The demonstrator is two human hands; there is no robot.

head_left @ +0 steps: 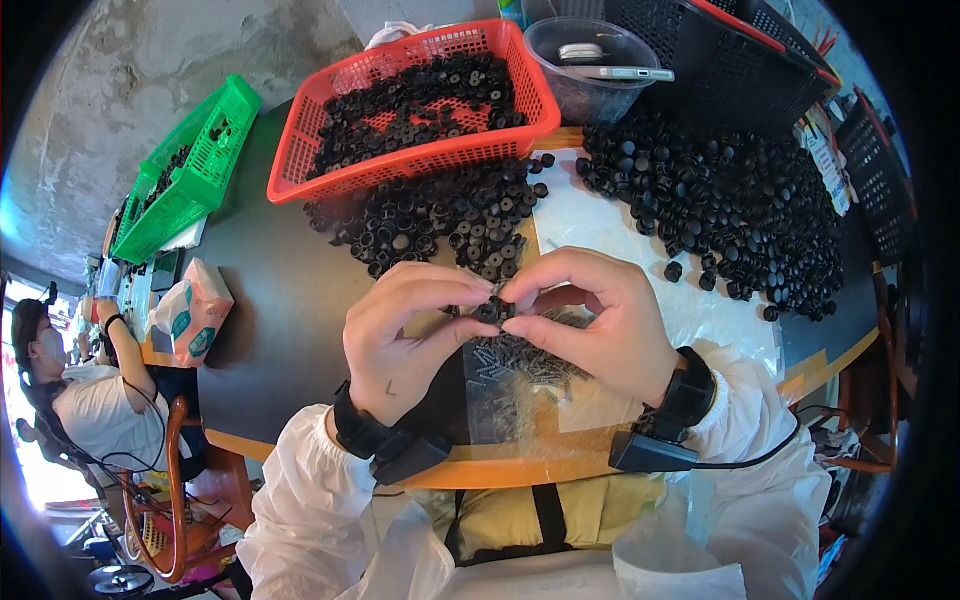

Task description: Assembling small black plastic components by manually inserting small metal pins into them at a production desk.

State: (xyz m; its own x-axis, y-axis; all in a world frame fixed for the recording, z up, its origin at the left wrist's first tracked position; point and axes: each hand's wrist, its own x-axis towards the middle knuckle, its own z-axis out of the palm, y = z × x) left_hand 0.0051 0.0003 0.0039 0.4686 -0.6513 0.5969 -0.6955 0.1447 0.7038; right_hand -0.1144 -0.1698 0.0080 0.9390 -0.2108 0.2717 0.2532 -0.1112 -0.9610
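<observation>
I have both hands together over the tabletop (275,290), pinching one small black part (493,312) between them. My left hand (393,330) grips it from the left with thumb and fingertips, and my right hand (620,320) does the same from the right, so the fingertips of the two nearly meet. The part sits in mid-view, raised above the work surface; the fingers cover much of it, so I can't make out its full shape.

Just beneath my hands, a heap of small metal screws (530,362) lies on a clear plastic bag (492,415) near the tabletop's edge. Straight ahead I see a loose pile of black rings and discs (400,225), spread in front of a red basket (400,172) that holds many more black pieces. To the right, a large pile of round black caps (725,205) lies partly on a white sheet (730,338).

Behind the piles stands a clear tub (590,103) with a phone (630,73) resting across its rim, and beside it a black crate (680,50). Off to my left are a tissue box (210,312) and a green basket (217,168) with some black pieces inside. Farther left, a co-worker in a white top (108,415) sits on a chair.
</observation>
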